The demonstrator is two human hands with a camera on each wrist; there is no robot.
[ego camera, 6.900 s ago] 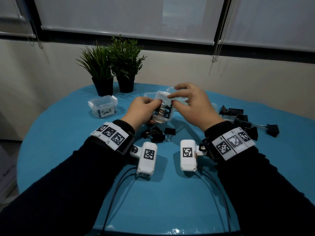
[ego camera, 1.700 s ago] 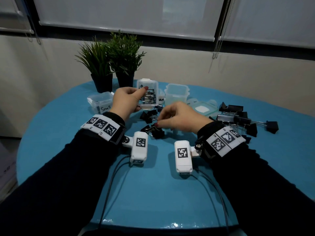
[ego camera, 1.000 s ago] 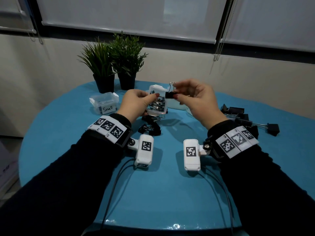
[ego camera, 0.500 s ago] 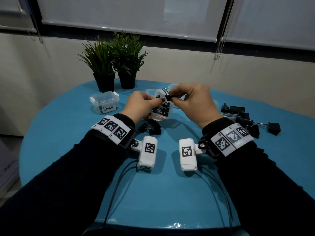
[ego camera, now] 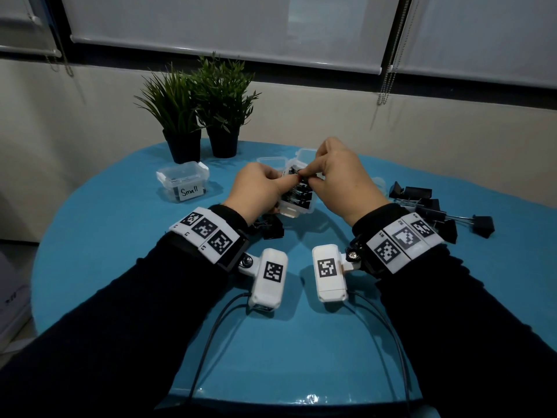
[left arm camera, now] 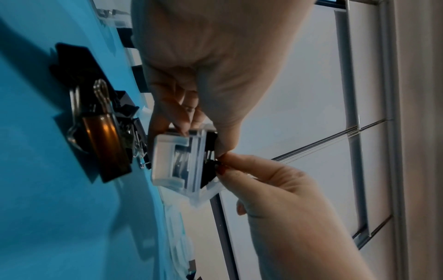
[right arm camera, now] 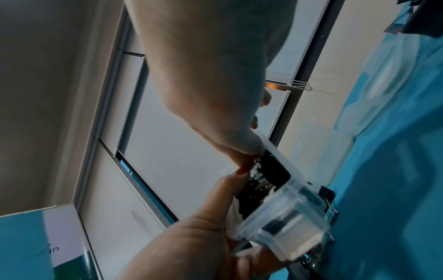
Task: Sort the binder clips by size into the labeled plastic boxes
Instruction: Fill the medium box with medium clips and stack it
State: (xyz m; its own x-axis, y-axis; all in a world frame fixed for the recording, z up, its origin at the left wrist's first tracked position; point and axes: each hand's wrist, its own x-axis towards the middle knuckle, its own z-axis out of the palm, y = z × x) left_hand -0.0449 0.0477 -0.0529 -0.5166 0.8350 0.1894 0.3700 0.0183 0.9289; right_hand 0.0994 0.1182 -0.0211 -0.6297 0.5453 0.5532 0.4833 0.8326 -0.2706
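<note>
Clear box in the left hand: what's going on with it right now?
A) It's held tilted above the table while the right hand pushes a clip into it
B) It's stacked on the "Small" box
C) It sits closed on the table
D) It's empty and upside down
A: the left hand holds the clear box tilted off the table, black clips showing inside, while the right hand pinches a small clip at its opening.

Dim room light; my wrist views are blurred, and glare shines on the table edge [ego camera: 312,398] nearest me.
</note>
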